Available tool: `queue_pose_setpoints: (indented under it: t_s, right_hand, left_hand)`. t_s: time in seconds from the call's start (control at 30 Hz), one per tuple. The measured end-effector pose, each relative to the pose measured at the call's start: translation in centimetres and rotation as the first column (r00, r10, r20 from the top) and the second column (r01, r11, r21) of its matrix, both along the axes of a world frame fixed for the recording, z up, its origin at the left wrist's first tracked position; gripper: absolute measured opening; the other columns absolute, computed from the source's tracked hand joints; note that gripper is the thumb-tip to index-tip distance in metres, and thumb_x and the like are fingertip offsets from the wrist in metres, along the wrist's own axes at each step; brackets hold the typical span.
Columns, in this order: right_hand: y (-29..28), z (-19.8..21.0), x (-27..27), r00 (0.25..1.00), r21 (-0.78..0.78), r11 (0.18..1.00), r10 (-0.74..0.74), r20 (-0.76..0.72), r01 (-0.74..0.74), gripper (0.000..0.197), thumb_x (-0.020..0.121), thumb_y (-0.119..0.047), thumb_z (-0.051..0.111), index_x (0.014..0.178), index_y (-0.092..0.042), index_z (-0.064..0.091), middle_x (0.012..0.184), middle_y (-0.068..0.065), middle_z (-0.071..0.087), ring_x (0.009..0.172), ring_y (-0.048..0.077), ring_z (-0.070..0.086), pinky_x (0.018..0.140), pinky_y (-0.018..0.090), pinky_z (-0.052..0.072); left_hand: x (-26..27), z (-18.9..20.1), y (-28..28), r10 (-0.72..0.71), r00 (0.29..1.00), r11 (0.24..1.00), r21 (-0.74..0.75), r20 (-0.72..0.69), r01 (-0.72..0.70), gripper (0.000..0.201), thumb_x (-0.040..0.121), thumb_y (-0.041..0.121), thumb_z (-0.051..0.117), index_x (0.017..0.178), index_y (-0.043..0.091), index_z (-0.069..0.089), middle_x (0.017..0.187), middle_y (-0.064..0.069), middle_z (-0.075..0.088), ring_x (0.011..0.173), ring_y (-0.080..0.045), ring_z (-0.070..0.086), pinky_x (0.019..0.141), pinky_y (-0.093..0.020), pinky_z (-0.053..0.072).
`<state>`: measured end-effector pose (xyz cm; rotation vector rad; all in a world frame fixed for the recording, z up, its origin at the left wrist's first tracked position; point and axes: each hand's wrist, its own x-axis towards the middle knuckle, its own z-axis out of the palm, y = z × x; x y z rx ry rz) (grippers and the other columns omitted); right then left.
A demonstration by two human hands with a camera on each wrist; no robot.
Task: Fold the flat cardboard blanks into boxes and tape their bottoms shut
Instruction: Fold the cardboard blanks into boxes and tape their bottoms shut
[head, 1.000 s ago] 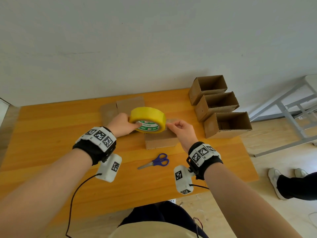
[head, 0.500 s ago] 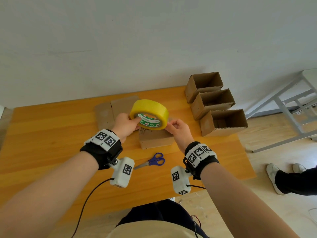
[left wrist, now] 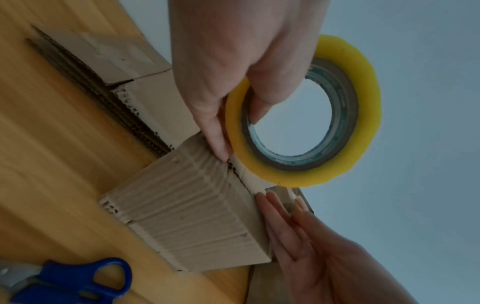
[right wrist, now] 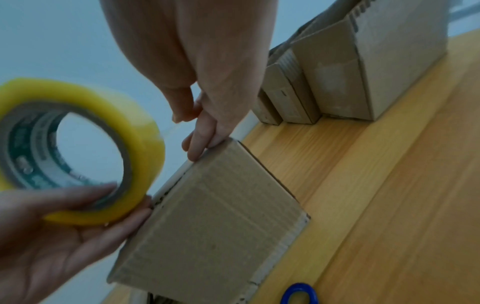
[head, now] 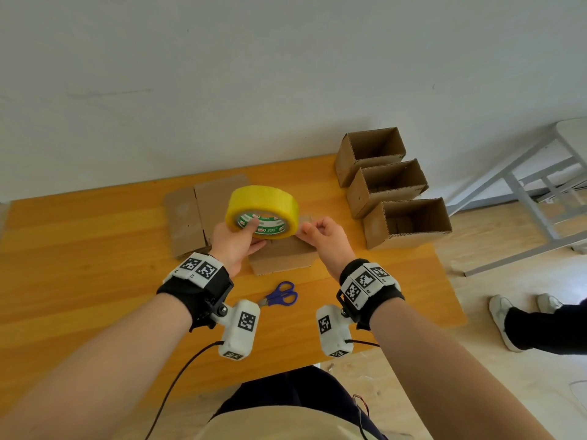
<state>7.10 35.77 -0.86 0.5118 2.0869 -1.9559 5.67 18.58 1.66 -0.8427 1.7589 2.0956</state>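
**Tape is over the box, but the free end is the weak point**

Taking the box as the landmark: nearest to the person, just in front of it, the scissors lie on the table. They are within reach, but both hands are busy, so cutting the tape will need one hand to let go, and then the strip may spring back onto the roll.

The box stands with its folded bottom up. Directly above it, the left hand holds the tape roll, thumb inside the core and fingers curled under the yellow rim. At the right edge of the box, the right hand has its thumb and forefinger pinched together, the other fingers resting against the box edge. It seems to hold the free end of the tape, but the clear strip is too faint to be sure.

My judgement of the risks: if the pinch slips, the end can stick to itself or to the fingers. If the roll is pulled at an angle, the strip may land crooked and miss the seam between the flaps. The box is light and nothing else holds it, so a hard pull could drag or tip it.

Behind the box on the left lies a flat blank, waiting. Far right of it stand three open boxes in a row.
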Motion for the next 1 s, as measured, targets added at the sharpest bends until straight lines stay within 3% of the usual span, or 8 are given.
queue_pose_setpoints:
  t_s: [0.13, 0.2, 0.27, 0.33, 0.43, 0.53, 0.67, 1.0]
  right_hand:
    - [0.9, 0.5, -0.1, 0.993, -0.094, 0.989, -0.115, 0.010, 0.115, 0.005, 0.097, -0.009, 0.048, 0.095, -0.006, 0.046, 0.082, 0.001, 0.061, 0.070, 0.001, 0.061, 0.055, 0.007, 0.046]
    - [1.2, 0.5, -0.3, 0.987, -0.180, 0.971, -0.153, 0.042, 0.158, 0.003, 0.099, -0.006, 0.044, 0.096, -0.007, 0.043, 0.091, 0.009, 0.061, 0.076, 0.009, 0.066, 0.061, 0.012, 0.052]
    - [1.4, 0.4, -0.6, 0.982, -0.240, 0.953, -0.171, 0.077, 0.185, 0.008, 0.099, -0.005, 0.043, 0.091, -0.008, 0.042, 0.100, 0.016, 0.060, 0.083, 0.020, 0.069, 0.075, 0.023, 0.058]
    - [1.6, 0.2, -0.7, 0.979, -0.214, 0.957, -0.182, 0.088, 0.197, 0.011, 0.097, -0.003, 0.046, 0.087, -0.009, 0.044, 0.094, 0.014, 0.058, 0.080, 0.019, 0.068, 0.077, 0.027, 0.057]
    - [2.0, -0.6, -0.6, 0.976, -0.144, 0.967, -0.199, 0.088, 0.210, 0.014, 0.095, -0.004, 0.052, 0.083, -0.008, 0.046, 0.087, 0.012, 0.053, 0.078, 0.016, 0.061, 0.067, 0.023, 0.057]
    - [2.2, -1.5, -0.1, 0.973, -0.047, 0.976, -0.208, 0.105, 0.213, 0.014, 0.094, -0.008, 0.054, 0.081, -0.010, 0.049, 0.082, 0.008, 0.057, 0.073, 0.013, 0.059, 0.067, 0.022, 0.054]
    - [2.2, -2.5, 0.5, 0.973, 0.028, 0.978, -0.206, 0.099, 0.205, 0.015, 0.095, -0.014, 0.055, 0.081, -0.012, 0.051, 0.077, 0.003, 0.060, 0.066, 0.010, 0.055, 0.063, 0.021, 0.047]
    - [1.8, -3.5, -0.3, 0.963, 0.059, 0.982, -0.187, 0.195, 0.179, 0.019, 0.094, -0.022, 0.056, 0.078, -0.012, 0.054, 0.071, 0.003, 0.056, 0.063, 0.014, 0.050, 0.066, 0.030, 0.045]
  left_hand:
    - [-0.1, 0.0, 0.0, 0.040, 0.999, 0.999, 0.008, -0.012, -0.040, 0.025, 0.096, 0.012, 0.051, 0.120, 0.006, 0.048, 0.117, -0.015, 0.057, 0.094, -0.029, 0.062, 0.069, -0.035, 0.056]
    - [0.0, -0.2, -0.1, 0.033, 0.999, 0.999, -0.009, -0.023, -0.033, 0.027, 0.095, 0.011, 0.052, 0.122, 0.007, 0.047, 0.119, -0.015, 0.056, 0.096, -0.027, 0.063, 0.067, -0.034, 0.058]
    - [0.0, -0.3, -0.1, 0.030, 0.999, 0.999, -0.019, -0.023, -0.031, 0.019, 0.093, 0.008, 0.053, 0.112, 0.009, 0.049, 0.118, -0.015, 0.056, 0.101, -0.029, 0.061, 0.069, -0.034, 0.057]
    - [0.2, -0.4, -0.1, 0.027, 0.999, 1.000, -0.001, -0.022, -0.027, 0.013, 0.092, 0.005, 0.055, 0.104, 0.009, 0.052, 0.116, -0.015, 0.058, 0.103, -0.030, 0.060, 0.072, -0.034, 0.056]
    - [0.5, -0.5, -0.1, -0.015, 0.999, 1.000, -0.003, -0.045, 0.015, 0.009, 0.092, 0.003, 0.054, 0.096, 0.009, 0.060, 0.106, -0.011, 0.063, 0.107, -0.030, 0.060, 0.080, -0.034, 0.055]
    - [0.7, -0.7, 0.1, -0.047, 0.997, 0.998, -0.044, -0.065, 0.045, 0.012, 0.091, 0.000, 0.055, 0.101, 0.005, 0.060, 0.107, -0.013, 0.063, 0.108, -0.029, 0.059, 0.086, -0.035, 0.053]
    - [0.8, -0.9, 0.2, -0.070, 0.994, 0.996, -0.064, -0.081, 0.065, 0.023, 0.089, -0.002, 0.057, 0.111, 0.002, 0.055, 0.114, -0.016, 0.060, 0.107, -0.026, 0.059, 0.086, -0.032, 0.053]
    - [0.8, -1.2, 0.0, -0.100, 0.988, 0.992, -0.093, -0.113, 0.090, 0.021, 0.085, -0.001, 0.063, 0.103, 0.005, 0.054, 0.105, -0.010, 0.062, 0.098, -0.020, 0.063, 0.080, -0.026, 0.056]
